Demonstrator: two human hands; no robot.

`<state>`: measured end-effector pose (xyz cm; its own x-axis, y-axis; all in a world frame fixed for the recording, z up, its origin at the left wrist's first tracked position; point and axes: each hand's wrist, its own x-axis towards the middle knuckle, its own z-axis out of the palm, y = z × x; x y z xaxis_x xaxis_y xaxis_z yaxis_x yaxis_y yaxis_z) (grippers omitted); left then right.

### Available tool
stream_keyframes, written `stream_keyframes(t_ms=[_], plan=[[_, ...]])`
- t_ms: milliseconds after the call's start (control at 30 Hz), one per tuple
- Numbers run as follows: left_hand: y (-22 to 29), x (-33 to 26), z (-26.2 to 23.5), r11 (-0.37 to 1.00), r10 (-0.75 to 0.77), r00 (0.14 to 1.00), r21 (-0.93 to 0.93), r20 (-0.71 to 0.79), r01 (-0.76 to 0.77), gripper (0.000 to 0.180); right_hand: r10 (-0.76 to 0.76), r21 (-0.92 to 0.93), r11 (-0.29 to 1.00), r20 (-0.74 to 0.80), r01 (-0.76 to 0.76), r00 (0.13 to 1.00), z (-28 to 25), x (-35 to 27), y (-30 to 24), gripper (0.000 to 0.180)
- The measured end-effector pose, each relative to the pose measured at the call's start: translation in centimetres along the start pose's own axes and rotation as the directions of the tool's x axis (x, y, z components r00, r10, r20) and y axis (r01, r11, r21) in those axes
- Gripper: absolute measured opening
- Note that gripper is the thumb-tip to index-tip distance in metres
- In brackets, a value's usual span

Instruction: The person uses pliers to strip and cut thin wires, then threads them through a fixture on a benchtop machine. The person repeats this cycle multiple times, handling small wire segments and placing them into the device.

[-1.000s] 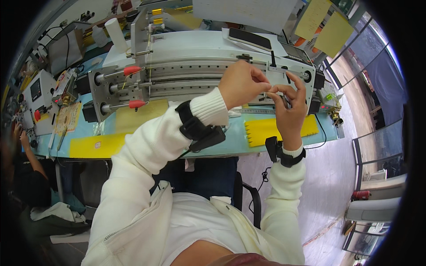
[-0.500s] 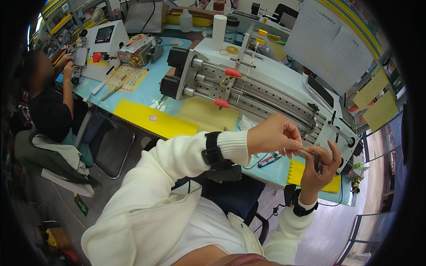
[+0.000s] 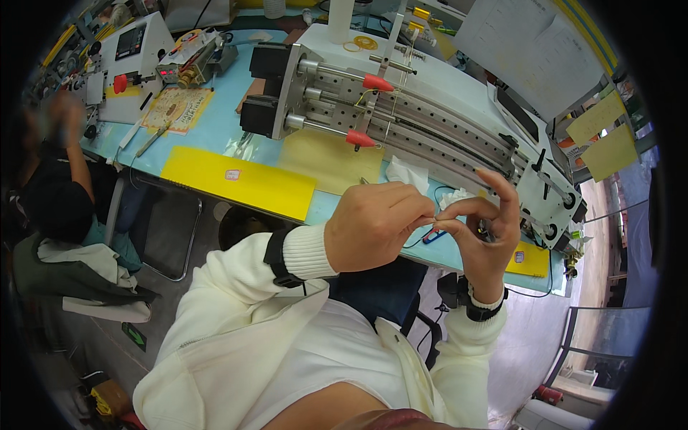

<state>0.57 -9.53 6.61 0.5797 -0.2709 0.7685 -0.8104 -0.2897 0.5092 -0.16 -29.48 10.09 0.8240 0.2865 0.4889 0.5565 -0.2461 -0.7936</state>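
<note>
My left hand [image 3: 380,226] is closed in a pinch, its fingertips close to those of my right hand. My right hand [image 3: 486,233] also pinches with thumb and forefinger, its other fingers raised and curved. Whatever lies between the fingertips is too small to make out. Both hands hover above the front edge of the blue-covered bench [image 3: 326,206]. Behind them stands a long metal machine with rails [image 3: 444,132]; two red tips [image 3: 360,138] sit on its left shafts, with thin strands near them.
A yellow folder [image 3: 236,183] lies left of my hands, with a crumpled white tissue [image 3: 407,172] behind them. Partly hidden under my hands is a blue tool [image 3: 432,236]. A yellow sheet [image 3: 529,259] lies at the right. Another person [image 3: 61,193] sits at the far left.
Both hands have moved left, their fingertips staying close together. The left hand has turned so its back shows. My view has shifted, and the bench sits higher in the picture.
</note>
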Motion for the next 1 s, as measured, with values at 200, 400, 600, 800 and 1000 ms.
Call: stream_keyframes(t_ms=[200, 400, 600, 800, 1000], plan=[[-0.2, -3.0, -2.8, 0.884, -0.323, 0.945, -0.342, 0.047, 0.319, 0.008, 0.158, -0.087, 0.981, -0.14, -0.171, 0.977, 2.2, 6.0, 2.4, 0.032], [-0.6, -4.9, -4.2, 0.657, -0.55, 0.832, -0.576, 0.074, 0.486, 0.007, -0.051, -0.446, 0.893, -0.226, -0.056, 0.973, 5.8, 11.7, 7.2, 0.029], [-1.9, -6.6, -5.1, 0.591, -0.678, 0.732, -0.637, -0.06, 0.495, 0.01, 0.008, -0.474, 0.879, -0.092, -0.051, 0.996, 7.1, 12.3, 7.7, 0.018], [-4.1, -9.8, -6.8, 0.66, -0.726, 0.613, -0.566, -0.312, 0.493, 0.009, 0.078, -0.156, 0.986, 0.172, -0.051, 0.982, 10.6, 7.7, 4.1, 0.015], [-6.9, -17.0, -10.6, 0.681, -0.714, 0.419, -0.415, -0.561, 0.603, 0.006, 0.0, 0.071, 0.997, 0.512, -0.042, 0.859, 17.1, 0.0, 2.2, 0.038]])
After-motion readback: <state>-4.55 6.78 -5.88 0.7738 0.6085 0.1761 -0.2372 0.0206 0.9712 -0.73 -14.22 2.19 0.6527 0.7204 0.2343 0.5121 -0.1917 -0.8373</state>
